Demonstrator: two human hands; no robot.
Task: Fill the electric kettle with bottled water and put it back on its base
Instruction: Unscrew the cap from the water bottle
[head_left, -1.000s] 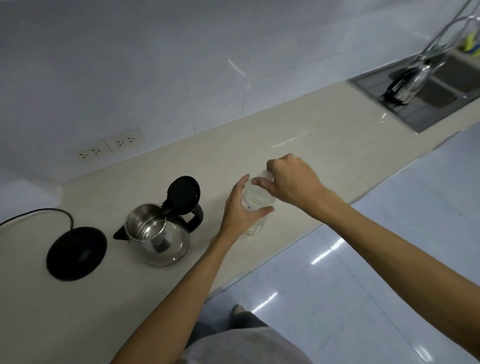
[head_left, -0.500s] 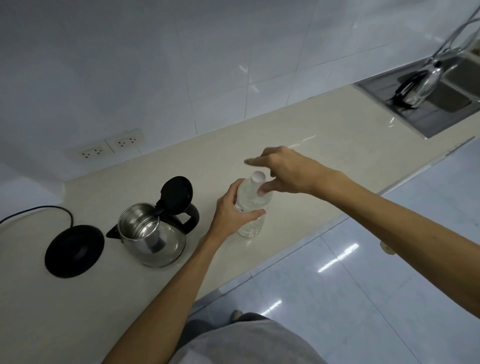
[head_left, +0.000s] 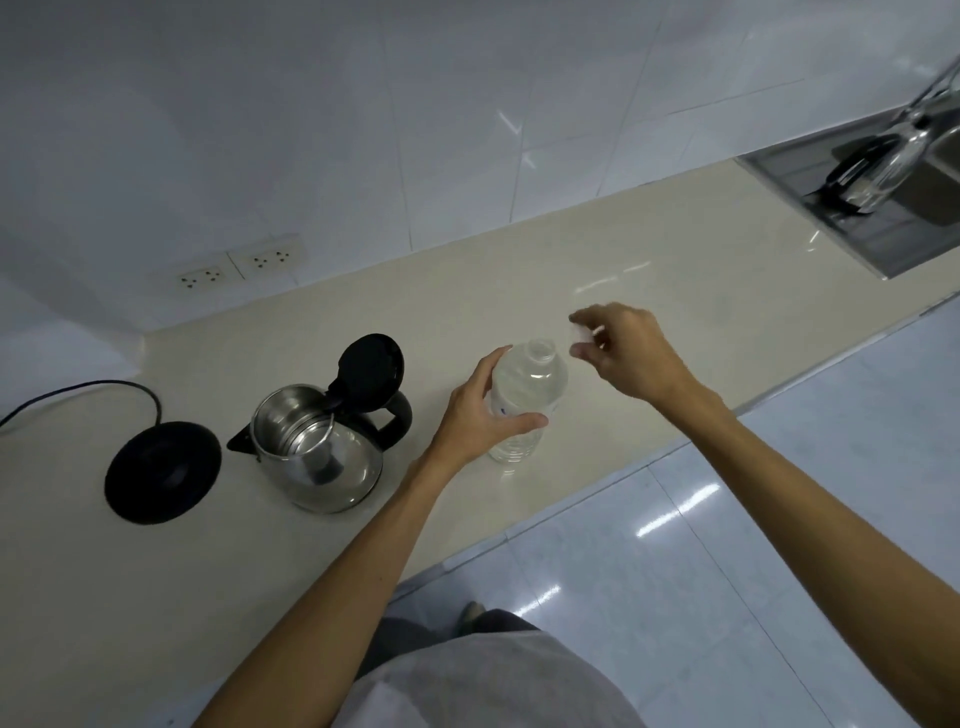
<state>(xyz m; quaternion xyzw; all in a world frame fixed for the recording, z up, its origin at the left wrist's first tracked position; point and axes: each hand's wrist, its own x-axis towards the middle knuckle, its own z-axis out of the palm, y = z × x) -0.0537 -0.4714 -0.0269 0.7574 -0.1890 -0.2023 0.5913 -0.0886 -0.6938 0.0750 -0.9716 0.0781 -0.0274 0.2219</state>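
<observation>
A clear water bottle (head_left: 530, 384) stands upright on the beige counter (head_left: 649, 291), its mouth uncapped. My left hand (head_left: 480, 415) is wrapped around its body. My right hand (head_left: 628, 353) hovers just right of the bottle's mouth and pinches the white cap (head_left: 582, 338) in its fingertips. To the left, a steel electric kettle (head_left: 324, 452) sits on the counter with its black lid (head_left: 371, 366) flipped up and its inside visible. Its round black base (head_left: 163, 470) lies further left, apart from the kettle, with a cord (head_left: 83, 387) running off to the left.
Two wall sockets (head_left: 239, 267) sit above the counter's back edge. A steel sink (head_left: 883, 208) with a faucet is at the far right. The counter's front edge runs diagonally beside a glossy tiled floor (head_left: 727, 545).
My right hand has taken the cap off the bottle and moved it away to the right. My left hand has kept hold of the bottle.
</observation>
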